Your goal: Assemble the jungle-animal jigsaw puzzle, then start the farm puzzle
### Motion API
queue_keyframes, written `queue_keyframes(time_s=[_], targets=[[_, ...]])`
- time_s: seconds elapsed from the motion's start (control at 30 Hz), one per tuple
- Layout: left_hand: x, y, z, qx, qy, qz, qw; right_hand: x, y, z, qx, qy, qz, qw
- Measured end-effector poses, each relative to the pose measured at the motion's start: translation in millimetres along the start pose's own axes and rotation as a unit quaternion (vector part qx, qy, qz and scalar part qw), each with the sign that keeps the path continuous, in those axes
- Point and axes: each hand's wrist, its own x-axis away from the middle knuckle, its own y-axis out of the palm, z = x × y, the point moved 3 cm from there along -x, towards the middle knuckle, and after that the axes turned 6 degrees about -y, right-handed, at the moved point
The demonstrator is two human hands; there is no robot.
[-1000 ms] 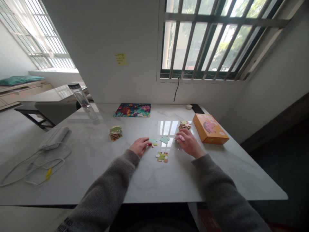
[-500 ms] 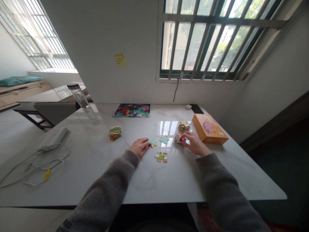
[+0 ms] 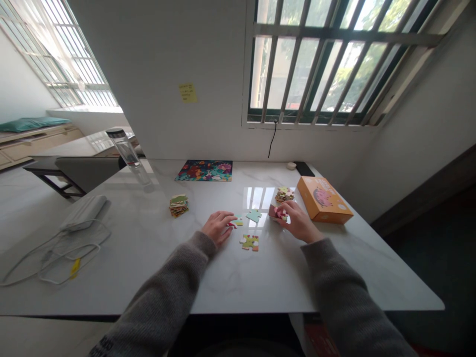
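My left hand [image 3: 217, 226] lies on the white marble table [image 3: 148, 258], its fingertips pressing a small puzzle piece [image 3: 235, 222]. My right hand [image 3: 297, 222] holds a pink and red puzzle piece [image 3: 278, 213] tilted up off the table. Between the hands lies a loose teal piece [image 3: 254, 215]. A yellow-green joined bit of puzzle [image 3: 250, 241] sits just in front of them.
An orange puzzle box [image 3: 323, 199] stands right of my right hand, a stack of pieces [image 3: 284, 194] beside it. Another stack [image 3: 179, 205] lies to the left. A colourful puzzle board [image 3: 205, 170], a water bottle [image 3: 128, 155], and a white adapter with cable [image 3: 84, 212] are further off.
My right hand has picked the pink piece up from the table and tilted it. My left hand has stayed on its piece, shifting slightly.
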Motion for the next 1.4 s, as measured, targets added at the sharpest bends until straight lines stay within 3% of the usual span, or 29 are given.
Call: queue_keyframes(time_s=[0.13, 0.3, 0.53, 0.7, 0.83, 0.93, 1.13, 1.27, 1.4], targets=[[-2, -8.6, 23, 0.051, 0.028, 0.045, 0.997, -9, 20, -50, -0.026, -0.076, -0.017, 0.997], [-2, -4.6, 29, 0.056, 0.024, 0.011, 0.998, -12, 40, -85, -0.062, -0.113, -0.052, 0.990], [-1, -4.4, 31, 0.054, 0.049, -0.018, 0.997, -9, 44, -88, -0.064, -0.117, -0.060, 0.989], [10, -18.2, 14, 0.050, 0.017, -0.017, 0.998, -7, 48, -80, -0.096, -0.078, -0.044, 0.991], [32, -25.6, 2, 0.056, 0.000, -0.045, 0.997, -3, 52, -75, -0.082, -0.056, -0.120, 0.988], [50, -24.9, 4, 0.036, -0.025, -0.069, 0.997, 0, 54, -77, -0.051, -0.047, -0.176, 0.982], [69, -21.0, 16, 0.015, -0.060, -0.068, 0.996, 0, 53, -78, -0.050, -0.039, -0.192, 0.979], [70, -20.5, 17, 0.020, -0.060, -0.080, 0.995, -1, 50, -81, -0.061, -0.055, -0.175, 0.981], [70, -19.8, 16, 0.026, -0.054, -0.082, 0.995, -2, 35, -75, -0.083, -0.059, -0.069, 0.992]])
